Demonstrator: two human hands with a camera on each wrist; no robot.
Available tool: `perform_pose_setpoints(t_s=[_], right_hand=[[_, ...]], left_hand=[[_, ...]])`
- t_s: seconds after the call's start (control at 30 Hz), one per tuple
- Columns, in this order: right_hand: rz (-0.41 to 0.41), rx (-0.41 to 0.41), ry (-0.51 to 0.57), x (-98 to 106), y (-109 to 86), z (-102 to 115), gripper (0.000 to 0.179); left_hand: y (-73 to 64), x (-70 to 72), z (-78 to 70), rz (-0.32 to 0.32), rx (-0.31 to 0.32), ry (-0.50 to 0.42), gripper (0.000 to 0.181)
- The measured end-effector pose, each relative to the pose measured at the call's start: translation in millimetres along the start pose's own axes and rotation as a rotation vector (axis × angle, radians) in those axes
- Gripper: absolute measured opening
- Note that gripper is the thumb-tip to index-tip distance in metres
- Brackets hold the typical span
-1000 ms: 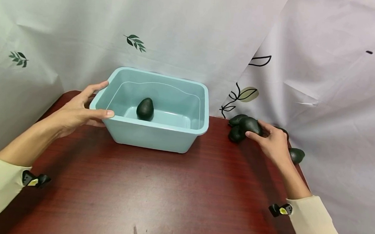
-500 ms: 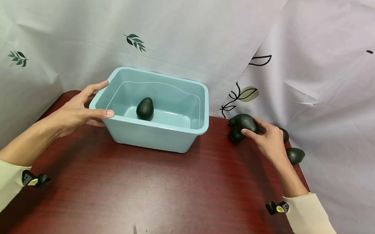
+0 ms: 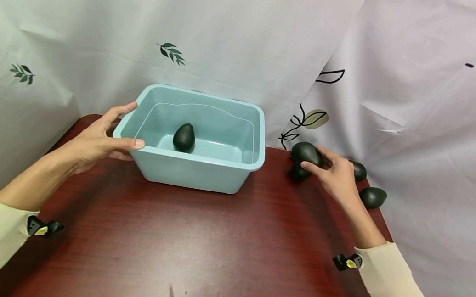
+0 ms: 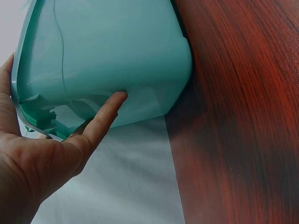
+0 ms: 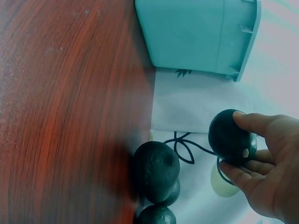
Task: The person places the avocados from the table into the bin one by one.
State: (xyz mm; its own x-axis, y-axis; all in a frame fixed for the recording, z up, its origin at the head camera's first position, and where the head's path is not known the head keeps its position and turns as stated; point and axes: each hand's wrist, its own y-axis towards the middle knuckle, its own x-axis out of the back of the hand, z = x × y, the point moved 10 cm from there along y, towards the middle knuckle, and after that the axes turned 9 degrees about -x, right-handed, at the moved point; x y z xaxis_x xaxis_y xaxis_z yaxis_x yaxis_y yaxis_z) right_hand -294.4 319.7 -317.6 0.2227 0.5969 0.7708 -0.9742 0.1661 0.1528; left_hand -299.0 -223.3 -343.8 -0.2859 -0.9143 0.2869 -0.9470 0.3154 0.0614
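A light blue plastic bin [image 3: 191, 170] stands on the table with one dark green avocado [image 3: 184, 138] inside. At its left end my left hand [image 3: 93, 145] grips the rim, thumb at the front corner and forefinger farther back. The left wrist view shows a finger against the bin's outer wall [image 4: 117, 46]. My right hand [image 3: 337, 176] holds another avocado [image 3: 305, 154] between thumb and fingers. In the right wrist view this held avocado [image 5: 231, 135] is raised off the table, apart from the avocados [image 5: 156, 168] below.
Under the held fruit sits an avocado [image 3: 298, 171], partly hidden. To the right of my right hand lie an avocado [image 3: 358, 171] and another avocado [image 3: 372, 197], near the edge of the reddish-brown table [image 3: 215, 239]. A white patterned cloth [image 3: 229, 42] hangs behind.
My right hand has moved left with the avocado, across the avocados below it. More of the avocados at the right edge now shows. The left hand and bin have stayed put.
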Motion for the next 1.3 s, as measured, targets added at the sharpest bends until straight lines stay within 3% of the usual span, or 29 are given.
perform_pose_setpoints(t_s=[0.8, 1.3], right_hand=[[0.011, -0.003, 0.033, -10.6, 3.3, 13.5, 0.076], [-0.013, 0.027, 0.069, -6.9, 8.5, 26.5, 0.074]], left_hand=[[0.8, 0.7, 0.8, -0.001, 0.001, 0.008, 0.095], [1.1, 0.8, 2.2, -0.003, 0.007, 0.004, 0.094]])
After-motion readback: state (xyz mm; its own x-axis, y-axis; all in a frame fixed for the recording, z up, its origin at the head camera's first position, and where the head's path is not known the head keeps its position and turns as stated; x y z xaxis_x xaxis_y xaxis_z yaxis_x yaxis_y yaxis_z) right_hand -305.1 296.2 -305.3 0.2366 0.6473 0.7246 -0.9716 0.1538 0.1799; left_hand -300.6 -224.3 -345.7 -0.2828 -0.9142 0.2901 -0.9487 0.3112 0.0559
